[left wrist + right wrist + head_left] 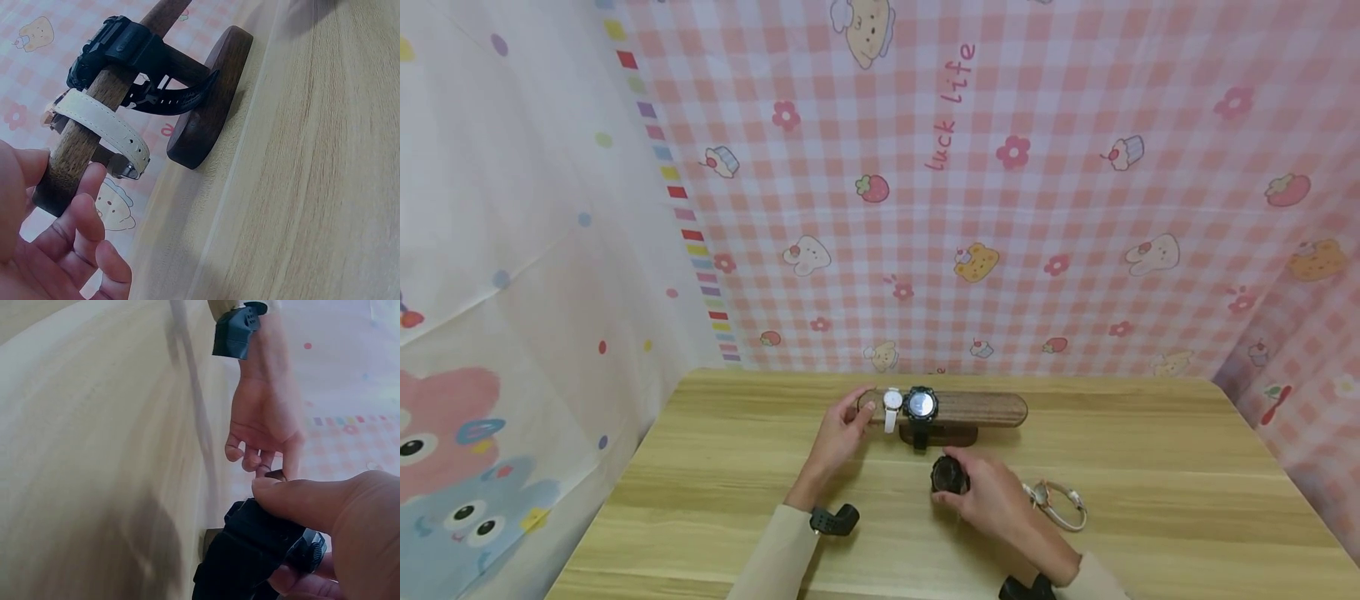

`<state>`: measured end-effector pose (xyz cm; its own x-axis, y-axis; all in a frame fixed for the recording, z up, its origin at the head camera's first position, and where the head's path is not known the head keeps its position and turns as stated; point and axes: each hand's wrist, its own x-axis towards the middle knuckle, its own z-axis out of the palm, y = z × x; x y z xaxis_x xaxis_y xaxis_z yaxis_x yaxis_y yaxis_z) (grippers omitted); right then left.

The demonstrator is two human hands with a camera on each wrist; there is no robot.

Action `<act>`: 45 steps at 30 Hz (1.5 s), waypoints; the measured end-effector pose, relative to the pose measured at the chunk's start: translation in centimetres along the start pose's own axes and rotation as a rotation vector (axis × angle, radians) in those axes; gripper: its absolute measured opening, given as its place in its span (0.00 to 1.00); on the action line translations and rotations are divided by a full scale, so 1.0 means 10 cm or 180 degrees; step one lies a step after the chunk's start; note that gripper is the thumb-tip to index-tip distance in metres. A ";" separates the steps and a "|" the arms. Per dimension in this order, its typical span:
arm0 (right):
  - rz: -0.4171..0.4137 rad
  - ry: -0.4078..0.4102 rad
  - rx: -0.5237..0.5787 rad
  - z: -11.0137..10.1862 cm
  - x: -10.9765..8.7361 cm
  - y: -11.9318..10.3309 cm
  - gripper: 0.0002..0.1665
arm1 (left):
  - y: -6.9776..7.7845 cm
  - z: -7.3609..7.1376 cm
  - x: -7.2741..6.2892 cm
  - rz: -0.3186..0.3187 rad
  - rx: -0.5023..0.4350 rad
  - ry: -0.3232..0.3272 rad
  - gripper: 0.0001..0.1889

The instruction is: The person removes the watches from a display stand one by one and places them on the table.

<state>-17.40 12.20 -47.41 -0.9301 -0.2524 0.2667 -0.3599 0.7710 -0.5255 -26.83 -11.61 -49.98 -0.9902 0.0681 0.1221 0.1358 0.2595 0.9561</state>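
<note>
Black watch (pixel 946 476), chunky and round-cased, sits pinched in the right grip (pixel 992 496) over the wood-grain counter (pixel 715 492). Left grip (pixel 841 429) closed on one rounded end of the dark wooden stand (pixel 981 408), which carries a white-strapped watch (pixel 891 402) and another black watch (pixel 921 404). Held watch's dial too dark to read; strap partly cut off in right wrist view.

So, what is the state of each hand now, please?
Left hand: closed, holding the wooden stand by one end.
Right hand: closed, holding a black watch.
</note>
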 end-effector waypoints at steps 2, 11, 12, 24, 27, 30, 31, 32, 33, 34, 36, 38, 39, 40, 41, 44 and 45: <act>-0.0001 -0.0027 -0.0018 0.02 -0.01 0.00 0.38 | 0.04 0.00 -0.02 -0.0017 0.0014 0.0002 0.20; 0.0022 -0.0165 -0.0212 0.09 -0.04 0.01 0.39 | 0.33 -0.05 -0.13 0.0000 0.0113 -0.0107 0.19; 0.0024 -0.0173 -0.0217 0.09 -0.04 0.01 0.39 | 0.30 -0.04 -0.12 -0.0001 0.0110 -0.0090 0.20; 0.0019 -0.0223 -0.0258 0.17 -0.07 0.03 0.40 | -0.04 0.00 0.00 0.0028 -0.0064 -0.0031 0.20; -0.0012 -0.0201 -0.0231 0.18 -0.07 0.03 0.38 | -0.03 0.00 0.00 0.0040 -0.0053 -0.0031 0.20; -0.0050 -0.0187 -0.0259 0.19 -0.06 0.02 0.37 | -0.02 0.00 0.00 0.0039 -0.0057 -0.0023 0.20; -0.0059 -0.0179 -0.0282 0.19 -0.06 0.02 0.37 | -0.02 0.00 0.01 0.0040 -0.0066 -0.0020 0.20; -0.0066 -0.0175 -0.0295 0.19 -0.06 0.02 0.37 | -0.02 0.00 0.01 0.0037 -0.0067 -0.0018 0.20; -0.0071 -0.0173 -0.0309 0.19 -0.07 0.02 0.37 | -0.02 0.00 0.01 0.0037 -0.0068 -0.0019 0.20; -0.0074 -0.0170 -0.0313 0.19 -0.07 0.02 0.37 | -0.02 -0.01 0.01 0.0038 -0.0066 -0.0020 0.20; -0.0068 -0.0173 -0.0299 0.19 -0.07 0.02 0.38 | -0.01 -0.01 0.01 0.0030 -0.0071 -0.0025 0.20; -0.0062 -0.0193 -0.0286 0.18 -0.06 0.02 0.39 | -0.01 -0.01 0.01 0.0010 -0.0072 -0.0022 0.20; -0.0051 -0.0208 -0.0278 0.17 -0.06 0.02 0.40 | 0.00 -0.01 0.01 -0.0001 -0.0069 -0.0019 0.19; -0.0036 -0.0220 -0.0262 0.16 -0.05 0.02 0.41 | 0.00 -0.01 0.01 -0.0008 -0.0071 -0.0015 0.19; -0.0005 -0.0250 -0.0229 0.15 -0.05 0.02 0.42 | 0.00 -0.01 0.00 -0.0012 -0.0064 -0.0012 0.19; 0.0126 -0.0308 -0.0128 0.08 -0.03 0.04 0.43 | -0.01 0.00 0.00 0.0020 -0.0070 -0.0008 0.19; 0.0190 -0.0301 -0.0070 0.05 -0.03 0.04 0.43 | -0.01 0.00 0.00 0.0015 -0.0064 -0.0012 0.19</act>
<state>-17.33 12.30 -48.11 -0.9529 -0.2589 0.1577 -0.3030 0.7987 -0.5199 -26.82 -11.61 -50.05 -0.9894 0.0730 0.1256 0.1396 0.2397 0.9608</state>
